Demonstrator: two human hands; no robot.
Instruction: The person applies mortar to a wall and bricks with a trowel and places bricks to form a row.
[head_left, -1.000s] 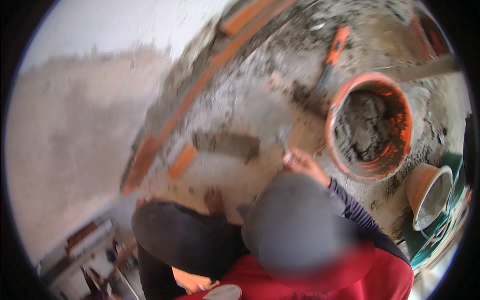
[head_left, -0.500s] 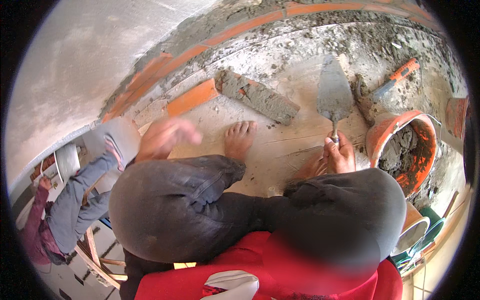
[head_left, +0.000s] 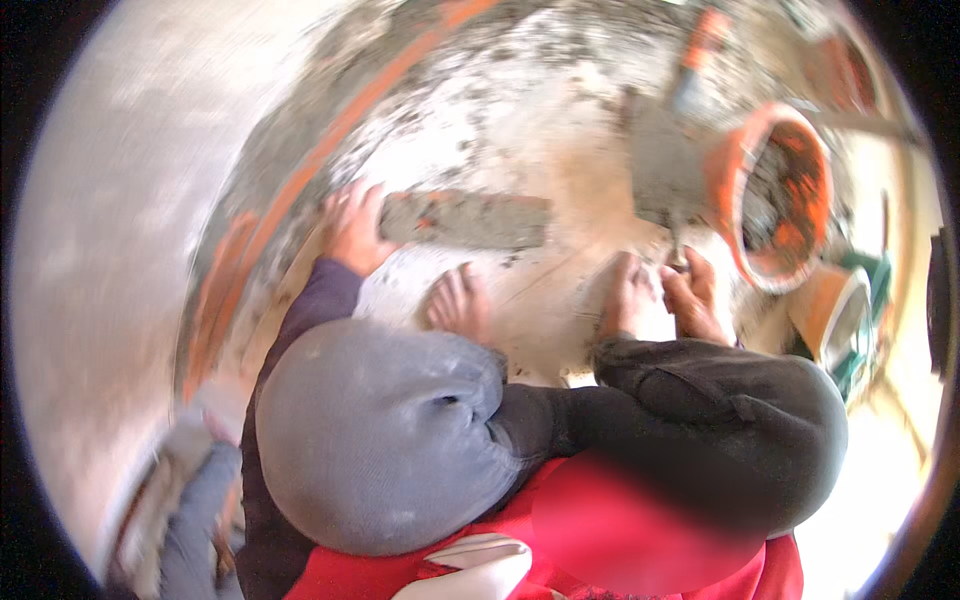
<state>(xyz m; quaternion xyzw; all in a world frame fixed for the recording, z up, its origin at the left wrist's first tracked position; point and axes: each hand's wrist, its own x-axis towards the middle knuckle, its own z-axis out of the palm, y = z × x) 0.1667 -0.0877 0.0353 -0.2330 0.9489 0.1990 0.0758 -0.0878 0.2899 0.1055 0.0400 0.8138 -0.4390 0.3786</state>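
Note:
My left hand [head_left: 358,230] reaches down to the left end of a mortar-covered brick [head_left: 465,220] lying on the floor. Its fingers are spread and the thumb points toward the brick's near corner; blur hides whether they press on it. My right hand [head_left: 697,298] is closed round the handle of a pointing trowel, low beside my right foot. The trowel's grey, mortar-smeared blade [head_left: 666,165] points away from me, just left of the orange bucket [head_left: 735,205]. Dark wet mortar [head_left: 778,195] sits inside that bucket.
A tool with an orange handle [head_left: 706,38] lies beyond the trowel. Another orange bucket [head_left: 850,70] stands far right. A paler container [head_left: 845,315] and a green one [head_left: 870,275] are near right. An orange brick course [head_left: 340,130] follows the wall. Another person's leg [head_left: 195,525] shows lower left.
My left hand has moved forward to the mortar-covered brick's end. The plain orange brick beside it no longer shows clearly. The view has turned, and my right hand keeps hold of the trowel.

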